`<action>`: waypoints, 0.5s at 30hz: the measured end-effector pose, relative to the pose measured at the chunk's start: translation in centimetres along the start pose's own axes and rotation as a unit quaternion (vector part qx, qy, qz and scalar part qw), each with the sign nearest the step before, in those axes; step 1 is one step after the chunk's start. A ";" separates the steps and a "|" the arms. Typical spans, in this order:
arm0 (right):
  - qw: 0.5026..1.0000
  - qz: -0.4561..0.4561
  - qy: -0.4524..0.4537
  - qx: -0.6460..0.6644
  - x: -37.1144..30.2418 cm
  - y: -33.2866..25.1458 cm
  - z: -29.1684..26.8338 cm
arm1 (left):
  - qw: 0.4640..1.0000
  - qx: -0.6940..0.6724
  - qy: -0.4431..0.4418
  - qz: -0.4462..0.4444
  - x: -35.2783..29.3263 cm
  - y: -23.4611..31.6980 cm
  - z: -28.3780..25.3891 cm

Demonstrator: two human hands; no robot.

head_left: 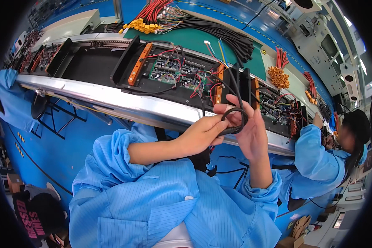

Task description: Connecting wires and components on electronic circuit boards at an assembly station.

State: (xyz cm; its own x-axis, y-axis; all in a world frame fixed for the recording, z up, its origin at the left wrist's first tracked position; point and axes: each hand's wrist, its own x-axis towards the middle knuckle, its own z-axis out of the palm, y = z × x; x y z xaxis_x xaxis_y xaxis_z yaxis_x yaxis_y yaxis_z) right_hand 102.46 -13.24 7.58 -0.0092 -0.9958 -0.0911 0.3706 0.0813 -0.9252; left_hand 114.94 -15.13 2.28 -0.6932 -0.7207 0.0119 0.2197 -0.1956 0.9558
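A black cable (245,120) is bent into a loop in front of my chest. My left hand (204,131) pinches the loop's lower left side between thumb and fingers. Around its right side curls my right hand (252,130), palm toward me, some fingers passing behind the loop. From there the cable runs up past an orange bar (220,84) to loose blue, yellow and red wires and a white connector (207,42). Just beyond my hands, a green circuit board (177,72) with red and black wiring sits in a black tray (130,87).
The trays ride on a silver-edged conveyor (153,106). Behind it, a green mat (258,62) bears bundled black cables (219,31) and red wires with yellow connectors (146,25). To my right a co-worker in a blue smock (322,161) works at another board (277,105); another blue sleeve (12,99) shows far left.
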 end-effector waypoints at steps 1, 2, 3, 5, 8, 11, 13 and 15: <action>1.000 -0.008 0.006 0.007 0.2 -0.1 0.2 | 1.000 -0.006 -0.002 0.003 0.4 0.3 -0.1; 1.000 -0.013 0.008 0.005 0.5 -0.1 0.3 | 1.000 0.015 0.020 0.006 0.6 0.0 0.3; 1.000 -0.019 -0.005 -0.007 0.9 0.1 -0.2 | 0.998 0.036 0.043 0.010 0.7 -0.3 0.7; 0.998 -0.036 -0.035 -0.032 1.9 0.4 -1.3 | 0.985 0.171 -0.019 0.024 0.5 1.3 -0.5; 0.996 -0.038 -0.010 -0.076 3.0 -0.8 -0.4 | 0.919 0.358 -0.016 0.167 0.0 3.8 -3.3; 0.987 -0.023 -0.108 -0.115 3.7 -1.4 -0.5 | 0.699 0.495 0.133 0.499 -1.6 6.0 -6.0; 0.963 0.036 -0.146 -0.221 3.3 -2.1 1.3 | 0.637 0.546 0.197 0.507 -1.1 7.6 -6.7; 0.916 -0.008 -0.296 -0.270 2.9 -2.1 2.1 | 0.623 0.639 0.102 0.439 -1.6 9.1 -8.3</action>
State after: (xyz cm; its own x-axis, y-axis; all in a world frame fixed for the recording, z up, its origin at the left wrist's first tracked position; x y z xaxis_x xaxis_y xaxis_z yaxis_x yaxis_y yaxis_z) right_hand 103.66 -16.36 10.04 0.5544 -0.8322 -0.0075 -0.1406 -0.0848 -0.9864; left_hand 123.74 -21.26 8.53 -0.5608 -0.2713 0.7823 -0.3627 0.9298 0.0624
